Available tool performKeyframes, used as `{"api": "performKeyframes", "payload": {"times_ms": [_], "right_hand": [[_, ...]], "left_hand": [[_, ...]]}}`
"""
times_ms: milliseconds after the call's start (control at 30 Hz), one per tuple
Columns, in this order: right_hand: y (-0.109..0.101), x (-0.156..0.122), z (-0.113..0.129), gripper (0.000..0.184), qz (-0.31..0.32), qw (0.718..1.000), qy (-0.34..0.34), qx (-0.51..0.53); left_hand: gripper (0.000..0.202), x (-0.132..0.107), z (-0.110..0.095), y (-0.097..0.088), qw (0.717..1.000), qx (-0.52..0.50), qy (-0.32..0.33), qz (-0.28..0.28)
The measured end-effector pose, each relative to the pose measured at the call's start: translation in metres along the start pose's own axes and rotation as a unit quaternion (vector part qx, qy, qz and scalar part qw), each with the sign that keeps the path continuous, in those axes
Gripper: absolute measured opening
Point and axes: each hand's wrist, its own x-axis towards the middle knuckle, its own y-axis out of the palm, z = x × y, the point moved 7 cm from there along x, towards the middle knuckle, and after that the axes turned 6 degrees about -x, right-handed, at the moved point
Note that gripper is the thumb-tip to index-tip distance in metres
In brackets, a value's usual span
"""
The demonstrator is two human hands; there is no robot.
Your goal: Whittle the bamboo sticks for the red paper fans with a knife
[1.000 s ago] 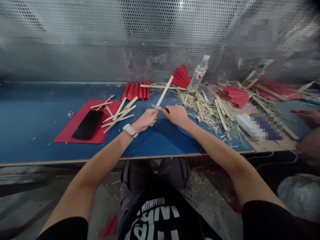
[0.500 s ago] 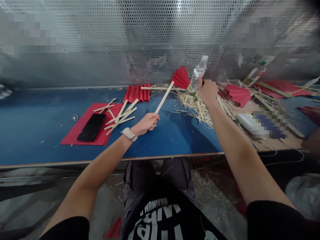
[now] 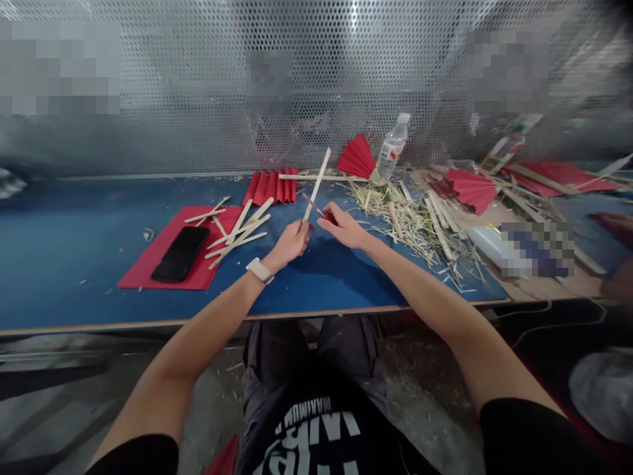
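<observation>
In the head view my left hand [image 3: 291, 244] is closed around the lower end of a pale wooden strip [image 3: 321, 173], which points up and away. My right hand [image 3: 346, 227] grips a red-handled knife [image 3: 330, 218]. Its thin blade lies across or very close to the strip, just above my left fingers; contact cannot be made out. To the left, several short pale strips [image 3: 242, 231] lie partly over a red paper sheet [image 3: 143, 264] that also bears a black phone [image 3: 182, 254]. Behind my hands is a pleated red paper [image 3: 270, 187].
A red paper fan [image 3: 357, 157] and a plastic water bottle [image 3: 393, 148] stand by the perforated metal screen [image 3: 198, 99]. Wood shavings [image 3: 390, 218] are heaped to the right. Farther right lies another pleated red fan [image 3: 472, 188]. The blue tabletop [image 3: 59, 251] ends near my lap.
My right hand has moved left from in front of the bottle to the strip, and the knife now shows in it. The strip in my left hand has become more upright.
</observation>
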Motion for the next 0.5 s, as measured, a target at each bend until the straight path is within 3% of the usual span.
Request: {"api": "performKeyframes", "payload": {"times_ms": [200, 367, 500], "right_hand": [[-0.009, -0.007, 0.000, 0.041, 0.015, 0.995, -0.041, 0.090], [-0.007, -0.013, 0.009, 0.038, 0.068, 0.991, -0.019, 0.110], [-0.003, -0.014, 0.012, 0.042, 0.069, 0.988, -0.026, 0.132]], "left_hand": [[0.029, -0.007, -0.012, 0.002, 0.999, -0.039, 0.038, 0.003], [0.029, -0.008, -0.014, 0.004, 0.998, -0.030, 0.052, 0.010], [0.025, -0.006, -0.010, 0.004, 0.997, -0.034, 0.070, 0.012]]}}
